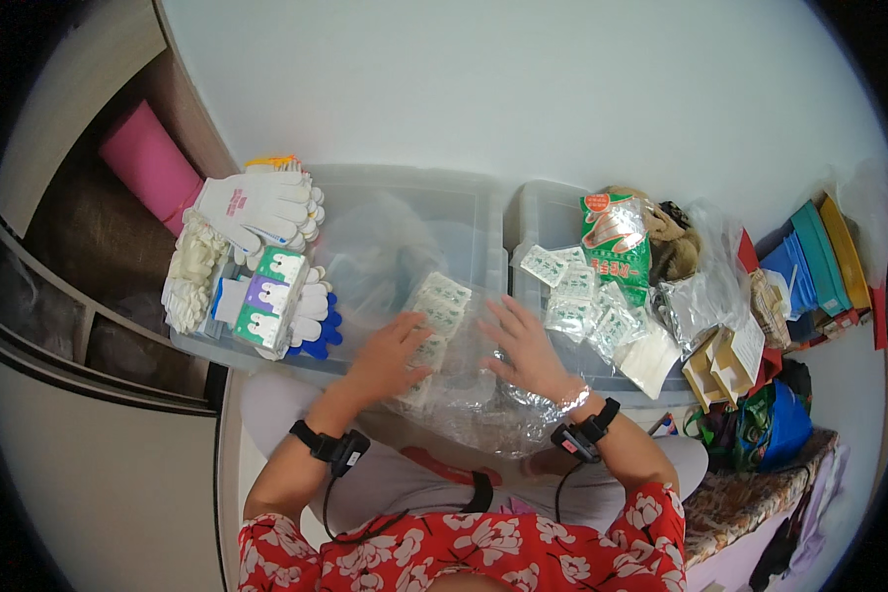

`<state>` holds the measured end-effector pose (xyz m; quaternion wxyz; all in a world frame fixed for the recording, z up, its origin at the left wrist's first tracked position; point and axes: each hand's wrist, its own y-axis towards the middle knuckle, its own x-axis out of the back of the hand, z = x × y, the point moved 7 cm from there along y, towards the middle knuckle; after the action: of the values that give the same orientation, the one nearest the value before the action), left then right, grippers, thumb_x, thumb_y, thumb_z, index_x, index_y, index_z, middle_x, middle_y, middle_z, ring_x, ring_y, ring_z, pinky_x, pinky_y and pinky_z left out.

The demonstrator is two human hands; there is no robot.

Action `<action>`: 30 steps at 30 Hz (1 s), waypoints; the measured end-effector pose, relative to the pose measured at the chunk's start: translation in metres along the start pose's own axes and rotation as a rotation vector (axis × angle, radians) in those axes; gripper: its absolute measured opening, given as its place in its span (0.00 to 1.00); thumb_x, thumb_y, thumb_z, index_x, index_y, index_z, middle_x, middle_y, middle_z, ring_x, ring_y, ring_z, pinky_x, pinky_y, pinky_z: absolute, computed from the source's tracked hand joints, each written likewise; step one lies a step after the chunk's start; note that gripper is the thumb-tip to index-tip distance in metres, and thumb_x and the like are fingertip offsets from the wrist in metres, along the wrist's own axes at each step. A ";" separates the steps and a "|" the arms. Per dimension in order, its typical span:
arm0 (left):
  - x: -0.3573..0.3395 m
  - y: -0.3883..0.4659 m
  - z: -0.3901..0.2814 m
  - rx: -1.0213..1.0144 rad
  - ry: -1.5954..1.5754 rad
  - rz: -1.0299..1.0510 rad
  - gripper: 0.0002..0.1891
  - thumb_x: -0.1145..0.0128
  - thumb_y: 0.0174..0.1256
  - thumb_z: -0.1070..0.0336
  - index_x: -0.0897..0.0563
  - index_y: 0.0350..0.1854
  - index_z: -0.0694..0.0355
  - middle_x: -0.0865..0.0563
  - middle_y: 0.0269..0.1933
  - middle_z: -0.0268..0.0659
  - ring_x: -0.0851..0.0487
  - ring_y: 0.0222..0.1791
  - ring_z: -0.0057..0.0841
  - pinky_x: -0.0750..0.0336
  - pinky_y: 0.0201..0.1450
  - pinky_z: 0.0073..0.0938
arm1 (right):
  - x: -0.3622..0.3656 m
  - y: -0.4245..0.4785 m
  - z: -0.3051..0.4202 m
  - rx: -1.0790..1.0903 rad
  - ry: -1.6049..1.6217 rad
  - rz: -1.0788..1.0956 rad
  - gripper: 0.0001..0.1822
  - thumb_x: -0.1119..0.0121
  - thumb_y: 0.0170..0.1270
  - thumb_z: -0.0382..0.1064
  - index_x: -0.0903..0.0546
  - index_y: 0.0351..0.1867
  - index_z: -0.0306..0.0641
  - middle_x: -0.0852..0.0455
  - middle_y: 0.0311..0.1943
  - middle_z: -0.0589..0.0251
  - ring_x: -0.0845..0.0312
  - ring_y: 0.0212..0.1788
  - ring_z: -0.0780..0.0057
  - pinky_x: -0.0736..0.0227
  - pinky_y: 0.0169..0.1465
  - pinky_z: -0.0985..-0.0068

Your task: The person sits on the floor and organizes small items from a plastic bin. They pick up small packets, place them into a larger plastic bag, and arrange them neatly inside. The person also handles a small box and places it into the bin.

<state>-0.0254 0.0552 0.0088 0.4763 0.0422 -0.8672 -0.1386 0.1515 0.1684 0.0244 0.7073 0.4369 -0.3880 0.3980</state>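
Note:
Both my hands are over a large clear plastic bag lying on the lid of a translucent storage bin. My left hand is at the left side of several small white packets with green print, its fingers partly curled over their edge. Whether it pinches them or the bag film cannot be made out. My right hand rests at the bag's right side with fingers spread, and no object shows in it. More small green-printed packets lie in a loose group to the right, on a second bin lid.
White work gloves, stacked tissue packs and a rolled pink mat are at the left. On the right lie a green bag of disposable gloves, a divided cardboard box and blue baskets. A wall stands behind the bins.

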 end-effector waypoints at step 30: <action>-0.034 0.075 -0.084 -0.138 -0.074 0.077 0.28 0.34 0.59 0.66 0.26 0.62 0.64 0.33 0.71 0.50 0.38 0.72 0.52 0.39 0.72 0.46 | 0.075 -0.099 -0.076 -0.269 0.271 -0.044 0.17 0.35 0.65 0.39 0.18 0.54 0.38 0.16 0.55 0.54 0.24 0.62 0.55 0.28 0.63 0.65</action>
<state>0.0680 0.1176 0.0445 0.4506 -0.0292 -0.8736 -0.1813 0.2849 0.2252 0.0368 0.8137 0.2891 -0.3291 0.3821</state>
